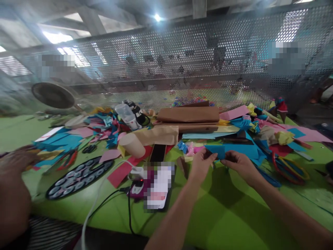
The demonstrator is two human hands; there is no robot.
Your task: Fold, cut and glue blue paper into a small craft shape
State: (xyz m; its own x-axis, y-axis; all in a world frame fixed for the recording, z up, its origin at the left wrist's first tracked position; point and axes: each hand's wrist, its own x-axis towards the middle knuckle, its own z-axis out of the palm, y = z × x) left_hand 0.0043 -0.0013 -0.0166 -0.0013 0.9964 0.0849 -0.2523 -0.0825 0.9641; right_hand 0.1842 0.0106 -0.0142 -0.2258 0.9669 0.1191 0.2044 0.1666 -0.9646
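Over the lime-green tabletop [197,217], the left hand [204,162] and right hand [238,166] pinch opposite ends of a small, bright-blue paper piece [218,150]. Crowding just behind lie larger blue paper sheets [246,152]; brown paper [188,115] is farther back. Beyond the phones, a black oval tray [85,182] carries pale round shapes; a clear plastic container's [127,114] contents are indistinct. Another person's arm [14,180] is cut off.
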